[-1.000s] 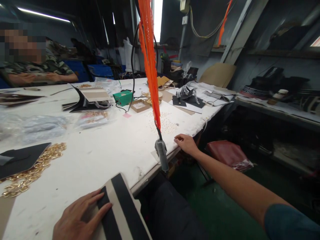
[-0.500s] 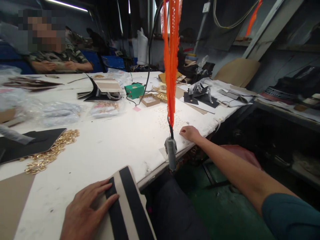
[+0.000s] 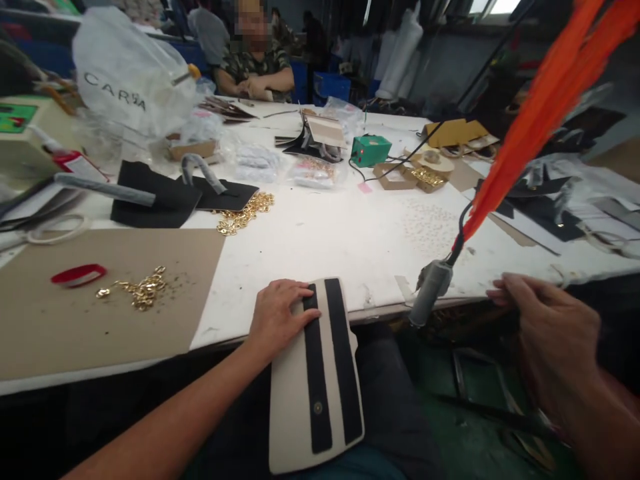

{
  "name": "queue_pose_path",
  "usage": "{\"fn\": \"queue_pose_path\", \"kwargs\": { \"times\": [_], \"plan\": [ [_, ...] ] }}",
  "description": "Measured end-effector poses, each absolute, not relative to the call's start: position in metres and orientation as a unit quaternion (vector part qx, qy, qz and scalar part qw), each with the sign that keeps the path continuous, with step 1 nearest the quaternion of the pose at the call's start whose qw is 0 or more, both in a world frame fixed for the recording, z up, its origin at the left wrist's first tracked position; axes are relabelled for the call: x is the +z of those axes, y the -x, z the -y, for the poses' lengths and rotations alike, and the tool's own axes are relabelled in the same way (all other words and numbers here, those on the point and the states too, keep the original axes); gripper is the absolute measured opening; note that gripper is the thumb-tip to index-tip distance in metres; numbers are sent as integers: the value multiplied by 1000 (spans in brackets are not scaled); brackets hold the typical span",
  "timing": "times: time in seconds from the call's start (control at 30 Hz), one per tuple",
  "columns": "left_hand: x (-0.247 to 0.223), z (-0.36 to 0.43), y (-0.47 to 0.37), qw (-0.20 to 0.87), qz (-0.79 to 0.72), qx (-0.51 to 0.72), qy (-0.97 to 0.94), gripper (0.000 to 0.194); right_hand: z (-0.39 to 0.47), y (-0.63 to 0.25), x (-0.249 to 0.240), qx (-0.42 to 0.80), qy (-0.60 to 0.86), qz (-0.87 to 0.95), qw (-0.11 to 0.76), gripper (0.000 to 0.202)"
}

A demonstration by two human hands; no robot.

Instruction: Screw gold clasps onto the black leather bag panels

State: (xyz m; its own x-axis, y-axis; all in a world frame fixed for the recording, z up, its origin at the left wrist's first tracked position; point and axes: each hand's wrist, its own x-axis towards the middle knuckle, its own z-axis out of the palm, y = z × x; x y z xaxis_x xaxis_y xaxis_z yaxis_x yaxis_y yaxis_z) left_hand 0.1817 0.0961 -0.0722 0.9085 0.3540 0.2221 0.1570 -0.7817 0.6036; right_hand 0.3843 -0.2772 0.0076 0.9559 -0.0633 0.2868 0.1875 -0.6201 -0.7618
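A beige panel [image 3: 293, 427] with two black strips slants from my lap onto the table's front edge. A small round metal stud [image 3: 318, 407] sits low on the left strip. My left hand [image 3: 283, 313] holds the panel near its upper left, thumb and fingertips on the strip. Over the table's front edge at right, my right hand [image 3: 550, 313] is closed, with thumb and fingers pinched together; whatever may be between them is too small to make out. Between the hands, a grey cylindrical tool [image 3: 433, 293] hangs from orange strands [image 3: 540, 113]. Tiny pale pieces [image 3: 430, 223] lie scattered behind it.
Gold metal links [image 3: 245, 213] lie beside black panels [image 3: 155, 193]. More gold hardware [image 3: 145, 290] and a red oval item [image 3: 79, 275] rest on a tan board [image 3: 60, 327]. Farther back are a green box [image 3: 371, 151], small cartons [image 3: 395, 177] and a seated person [image 3: 257, 73].
The view has swung left. My right hand has moved away from the scattered pieces, back toward me, fingers still pinched. My left hand remains on the panel.
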Motion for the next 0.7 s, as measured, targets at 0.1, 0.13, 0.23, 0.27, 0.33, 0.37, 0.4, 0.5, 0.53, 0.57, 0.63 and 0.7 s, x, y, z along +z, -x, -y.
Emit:
{"fn": "queue_pose_path", "kwargs": {
  "times": [0.1, 0.13, 0.23, 0.27, 0.33, 0.37, 0.4, 0.5, 0.53, 0.57, 0.63, 0.7],
  "plan": [
    [-72, -95, -181, 296, -134, 165, -931, 31, 242, -324, 4, -67, 887, 114, 443, 35],
    [-72, -95, -181, 295, -133, 169, -931, 31, 224, -310, -1, -14, 880, 163, 447, 35],
    [-73, -94, -181, 294, -134, 183, -928, 32, 159, -291, -22, 124, 829, 298, 457, 28],
    [-74, -93, -180, 294, -135, 187, -927, 33, 138, -290, -29, 153, 812, 324, 460, 25],
    [-77, -93, -179, 297, -134, 190, -926, 34, 103, -292, -42, 188, 791, 365, 453, 22],
    [-78, -93, -179, 299, -133, 192, -925, 34, 89, -294, -47, 196, 786, 385, 442, 21],
    [-80, -93, -178, 302, -134, 193, -924, 33, 79, -295, -51, 196, 783, 405, 429, 21],
    [-82, -93, -176, 307, -137, 200, -920, 31, 63, -298, -58, 179, 781, 447, 397, 17],
    [-83, -93, -175, 308, -138, 202, -920, 31, 61, -298, -59, 174, 782, 453, 391, 16],
    [-82, -93, -175, 309, -138, 203, -919, 31, 60, -298, -60, 171, 784, 456, 385, 14],
    [-82, -92, -174, 310, -139, 203, -918, 30, 60, -298, -61, 170, 789, 455, 375, 12],
    [-81, -92, -173, 312, -140, 201, -918, 29, 58, -298, -62, 171, 795, 452, 368, 11]
  ]
}}
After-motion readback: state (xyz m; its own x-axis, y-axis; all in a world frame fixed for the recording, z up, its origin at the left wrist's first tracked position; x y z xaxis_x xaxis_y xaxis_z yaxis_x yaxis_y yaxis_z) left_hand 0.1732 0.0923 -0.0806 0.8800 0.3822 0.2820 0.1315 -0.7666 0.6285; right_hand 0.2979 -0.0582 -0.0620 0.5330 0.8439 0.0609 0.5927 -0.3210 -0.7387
